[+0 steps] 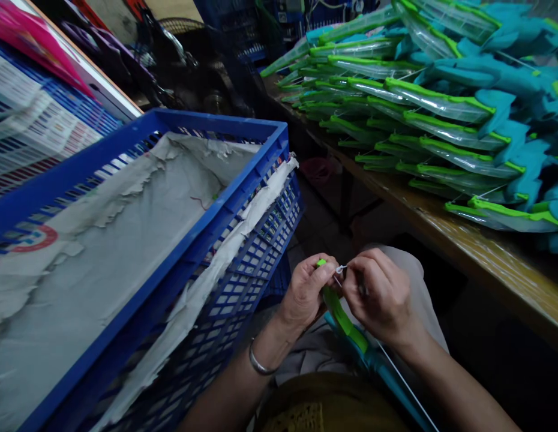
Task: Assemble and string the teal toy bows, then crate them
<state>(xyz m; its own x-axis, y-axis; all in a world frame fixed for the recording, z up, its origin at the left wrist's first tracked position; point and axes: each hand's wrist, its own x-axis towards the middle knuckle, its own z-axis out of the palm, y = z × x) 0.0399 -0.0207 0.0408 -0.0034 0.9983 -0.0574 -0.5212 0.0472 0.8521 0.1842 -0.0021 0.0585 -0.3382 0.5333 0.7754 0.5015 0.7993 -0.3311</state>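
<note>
Think of the view as a clock. The left hand (pixel 306 292) is near five o'clock. Its fingers are curled in, and the thumb presses down so there is almost no gap. They pinch the bright green tip of a long toy (pixel 344 321). The right hand (pixel 384 297) is at four o'clock, just beside it. Its fingers are bent and close together, holding a thin white string (pixel 407 384). A little loop (pixel 340 270) in the string sits between the two hands, near the green tip.

The toy is at five o'clock, over the person's lap. It is green near the hands and blue-green lower down. The string also runs down past it toward five o'clock. A shiny bracelet (pixel 260 363) is around the left wrist, at six o'clock.

At nine o'clock is a big blue basket (pixel 218 125) with holes in its sides. A torn gray sheet (pixel 126 258) lines it. At two o'clock, a big pile of green and blue-green toys (pixel 445 105) lies on a brown table (pixel 490 255). Something bright pink (pixel 33 42) is at ten o'clock.
</note>
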